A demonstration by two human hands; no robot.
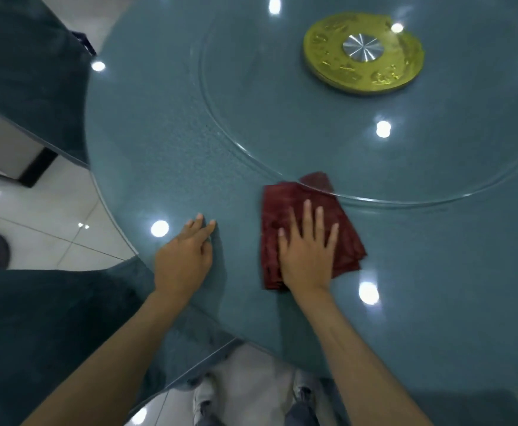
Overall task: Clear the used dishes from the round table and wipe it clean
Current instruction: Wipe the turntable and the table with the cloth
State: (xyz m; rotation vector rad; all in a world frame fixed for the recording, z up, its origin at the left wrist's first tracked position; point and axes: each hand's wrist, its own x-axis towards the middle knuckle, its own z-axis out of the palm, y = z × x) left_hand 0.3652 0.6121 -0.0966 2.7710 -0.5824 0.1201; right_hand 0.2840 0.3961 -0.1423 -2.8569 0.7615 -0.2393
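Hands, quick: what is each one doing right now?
Left hand: open, fingers straight, resting flat on the glass table.
Right hand: open, fingers spread, pressing the red cloth flat on the table.

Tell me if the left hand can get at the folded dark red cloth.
Probably yes: only bare blue-green tabletop separates the left hand from the dark red cloth, though the right hand presses flat on it.

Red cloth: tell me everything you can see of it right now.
The red cloth is dark red, soft and towel-like, folded into a rough rectangle with layered edges at its near side. It lies flat on the blue-grey table, the right hand pressing on it with fingers spread. Its far corner reaches the rim of the glass turntable, seemingly just under it.
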